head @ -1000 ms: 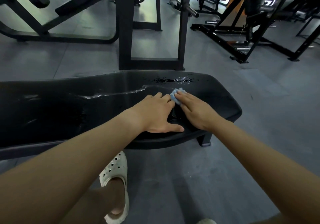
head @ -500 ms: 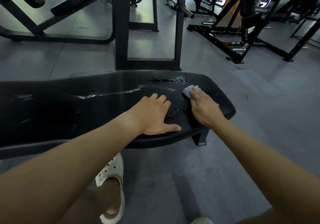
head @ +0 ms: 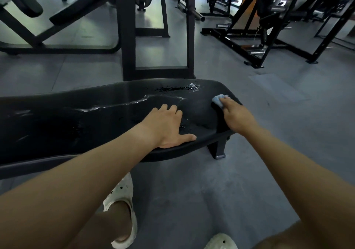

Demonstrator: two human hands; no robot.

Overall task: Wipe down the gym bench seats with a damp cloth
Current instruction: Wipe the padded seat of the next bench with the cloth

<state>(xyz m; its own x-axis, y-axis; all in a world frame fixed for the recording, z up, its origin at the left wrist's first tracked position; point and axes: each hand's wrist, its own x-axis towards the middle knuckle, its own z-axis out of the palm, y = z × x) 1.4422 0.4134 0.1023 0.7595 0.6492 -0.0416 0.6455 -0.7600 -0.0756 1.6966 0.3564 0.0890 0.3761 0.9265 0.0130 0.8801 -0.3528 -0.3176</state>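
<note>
A long black gym bench seat [head: 80, 122] runs across the middle of the view, with wet streaks and a puddle of water [head: 184, 88] near its far right edge. My left hand [head: 165, 126] rests flat on the seat near its front edge, fingers straight and thumb spread. My right hand [head: 237, 116] presses a small light-blue cloth [head: 219, 99] onto the seat's right end, fingers laid over it. Most of the cloth is hidden under the fingers.
Grey rubber floor [head: 278, 133] lies around the bench. A black upright frame [head: 126, 37] stands just behind the seat. More black machines [head: 269, 37] fill the back right. My feet in white clogs [head: 123, 206] stand below the bench's front edge.
My right hand has slid the cloth from beside the left hand's fingertips out to the right end of the seat. The left hand has stayed put.
</note>
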